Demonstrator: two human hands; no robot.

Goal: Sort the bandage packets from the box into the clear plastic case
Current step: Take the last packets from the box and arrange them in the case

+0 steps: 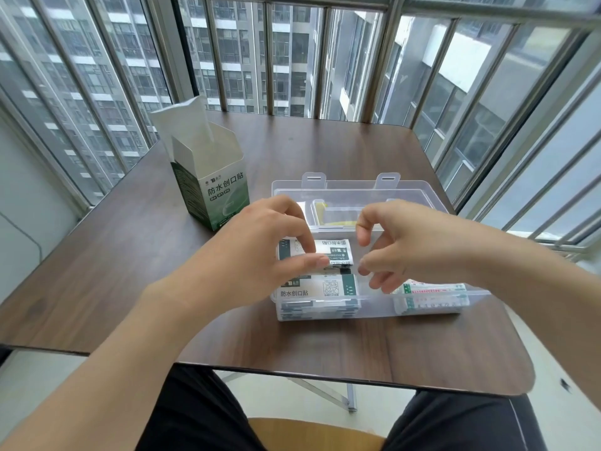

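Two bare hands work over a clear plastic case [374, 307] on a dark wooden table [113, 271], seen from above the person's lap. Far left, set well back from the case, stands the green and white bandage box [216, 193], upright with its top flaps open; whether packets remain inside cannot be seen. Next comes the left hand [260, 249], thumb and fingers curled to pinch the upper stack of bandage packets [335, 252] in the case's left compartment. Just below lies a second stack [322, 289], face up against the near wall. Moving right, the right hand [393, 245] hovers over the middle of the case, fingers loosely curled and holding nothing that shows. Farthest right, a bundle with red print [432, 296] lies in the right compartment. Behind the hands the open lid [351, 193] lies flat.

To seat the upper stack well, it looks wise to press it level with the left hand, let the right square its free edge, and keep it from riding up onto the lower stack.
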